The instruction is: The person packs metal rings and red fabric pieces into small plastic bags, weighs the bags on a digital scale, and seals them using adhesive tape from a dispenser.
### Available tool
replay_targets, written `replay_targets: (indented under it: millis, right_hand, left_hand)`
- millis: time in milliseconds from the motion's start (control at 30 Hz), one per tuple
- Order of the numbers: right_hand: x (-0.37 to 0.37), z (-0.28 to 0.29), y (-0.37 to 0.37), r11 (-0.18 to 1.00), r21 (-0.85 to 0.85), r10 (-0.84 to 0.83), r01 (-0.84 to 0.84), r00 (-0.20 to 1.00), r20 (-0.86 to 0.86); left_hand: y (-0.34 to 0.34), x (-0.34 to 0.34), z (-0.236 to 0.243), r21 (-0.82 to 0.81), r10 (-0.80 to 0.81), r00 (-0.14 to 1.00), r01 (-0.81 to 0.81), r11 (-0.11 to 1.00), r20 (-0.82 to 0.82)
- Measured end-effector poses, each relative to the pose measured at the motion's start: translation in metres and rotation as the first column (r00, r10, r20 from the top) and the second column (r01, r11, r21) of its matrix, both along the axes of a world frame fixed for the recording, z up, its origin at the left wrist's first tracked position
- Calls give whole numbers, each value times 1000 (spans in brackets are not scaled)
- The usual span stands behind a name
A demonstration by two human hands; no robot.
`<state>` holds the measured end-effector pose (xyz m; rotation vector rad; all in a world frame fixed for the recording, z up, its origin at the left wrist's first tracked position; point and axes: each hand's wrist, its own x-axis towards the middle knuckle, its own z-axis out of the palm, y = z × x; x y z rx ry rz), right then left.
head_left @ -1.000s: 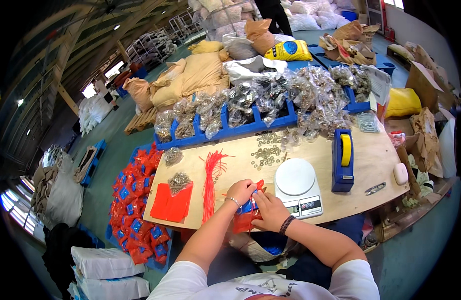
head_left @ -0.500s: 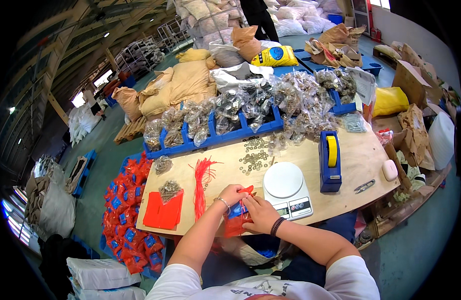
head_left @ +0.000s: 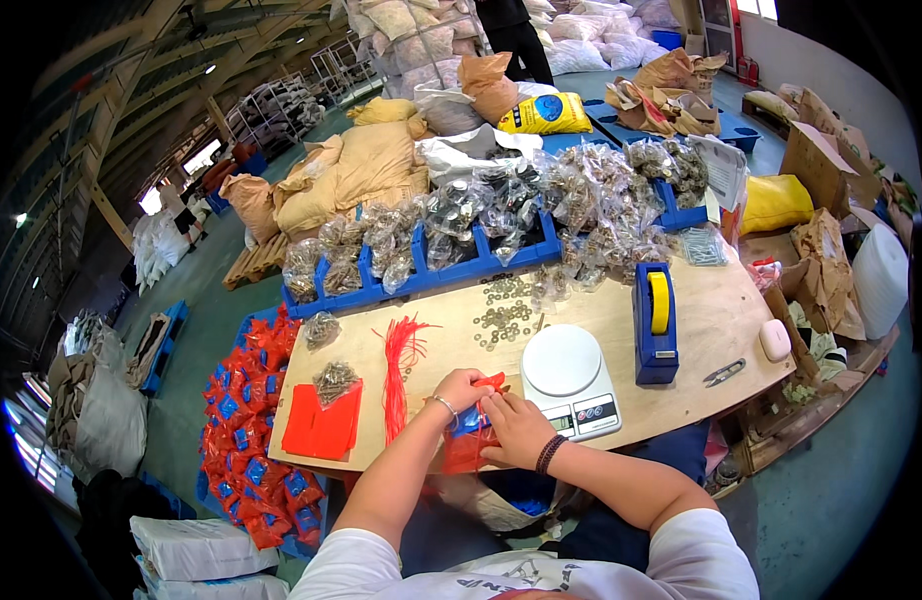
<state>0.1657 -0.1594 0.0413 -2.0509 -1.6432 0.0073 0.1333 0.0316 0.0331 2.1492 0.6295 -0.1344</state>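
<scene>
At the near edge of the wooden table [head_left: 441,325], a red plastic bag [head_left: 465,456] with something blue inside is between my hands. My left hand [head_left: 463,388] is closed on the bag's upper end. My right hand [head_left: 521,430] is closed on its right side, the fingers bent over the top. Both hands cover much of the bag, so the fingertips' exact grip is partly hidden. Just right of my right hand sits a white kitchen scale [head_left: 563,362]. Red plastic ties [head_left: 397,380] lie in a bundle to the left, beside flat red bags [head_left: 321,425] topped by a clear bag of hardware [head_left: 335,382].
Blue bins [head_left: 421,262] packed with clear bags of metal parts line the far edge. Loose washers [head_left: 506,322] lie in front. A blue tape dispenser [head_left: 656,345], thread snips [head_left: 725,372] and a pink case [head_left: 775,340] are rightward. Filled red bags [head_left: 251,440] heap at left.
The whole scene has shifted slightly left in the view. Both hands keep hold of the red bag in nearly the same pose.
</scene>
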Motion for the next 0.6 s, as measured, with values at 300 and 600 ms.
replay_targets:
  millis: [300,600]
  right_hand:
    - [-4,12,-8,997,-79,11,-11,1000,2]
    - [1,8,-2,999,-3,49,-49,999,14]
  left_hand:
    - [-9,-1,12,-15,7,1000,-7,1000,4]
    - [-6,0,6,171,-7,1000,8,985,-11]
